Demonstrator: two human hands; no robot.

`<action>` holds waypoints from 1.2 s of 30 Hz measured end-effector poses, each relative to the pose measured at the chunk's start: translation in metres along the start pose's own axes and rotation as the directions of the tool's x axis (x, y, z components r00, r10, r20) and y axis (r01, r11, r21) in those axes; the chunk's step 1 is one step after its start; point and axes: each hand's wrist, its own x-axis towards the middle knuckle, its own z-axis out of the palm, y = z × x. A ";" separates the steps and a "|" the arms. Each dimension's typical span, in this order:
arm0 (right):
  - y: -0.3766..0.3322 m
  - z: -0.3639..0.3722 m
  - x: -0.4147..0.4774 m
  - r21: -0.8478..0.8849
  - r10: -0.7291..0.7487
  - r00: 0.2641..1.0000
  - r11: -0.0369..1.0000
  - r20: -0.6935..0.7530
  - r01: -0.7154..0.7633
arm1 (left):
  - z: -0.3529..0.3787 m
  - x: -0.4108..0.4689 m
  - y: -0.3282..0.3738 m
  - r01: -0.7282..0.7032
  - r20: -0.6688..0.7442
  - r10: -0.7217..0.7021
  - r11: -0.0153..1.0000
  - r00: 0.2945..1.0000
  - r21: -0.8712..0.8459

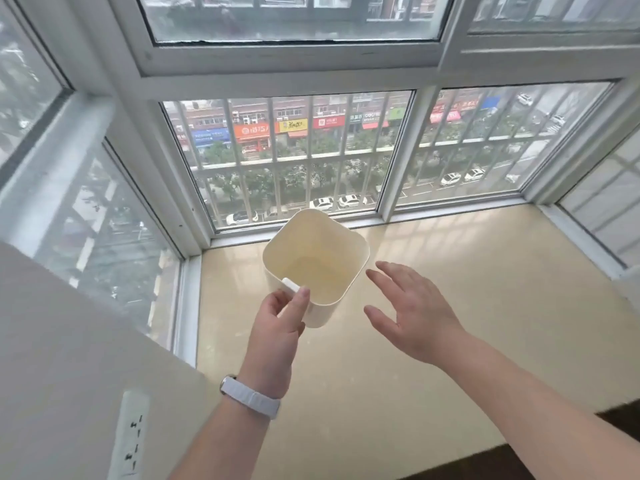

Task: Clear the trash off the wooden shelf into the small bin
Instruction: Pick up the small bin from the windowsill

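Observation:
A small cream bin [332, 237] with a square mouth stands on the glossy beige sill [450, 306] close to the window. Nothing shows inside the bin. My left hand [280, 320] pinches the white tab [290, 284] on the bin's near rim between thumb and fingers; a pale watch band is on that wrist. My right hand [412, 313] hovers just right of the bin with its fingers spread and holds nothing. No wooden shelf or trash is in view.
White-framed windows with bars [294, 161] close the sill on the far side, left and right. A white wall [69, 341] with a power socket [133, 434] rises at the near left. A dark floor edge [609, 420] shows at the lower right.

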 end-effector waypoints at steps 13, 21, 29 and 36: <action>0.060 -0.030 -0.123 -0.049 0.274 0.958 0.959 -0.086 -0.279 | 0.090 -0.040 -0.043 0.117 0.225 -0.134 0.989 0.965 0.088; 0.151 -0.047 -0.198 0.116 0.456 0.870 0.890 -0.190 -0.441 | 0.198 -0.073 -0.067 0.102 0.343 -0.163 0.977 0.925 0.189; 0.269 -0.086 -0.292 0.346 0.587 0.744 0.803 -0.319 -0.486 | 0.354 -0.119 -0.113 0.085 0.488 -0.197 0.966 0.850 0.243; 0.346 -0.113 -0.368 0.648 0.737 0.572 0.638 -0.358 -0.417 | 0.467 -0.154 -0.160 0.040 0.610 -0.237 0.947 0.756 0.318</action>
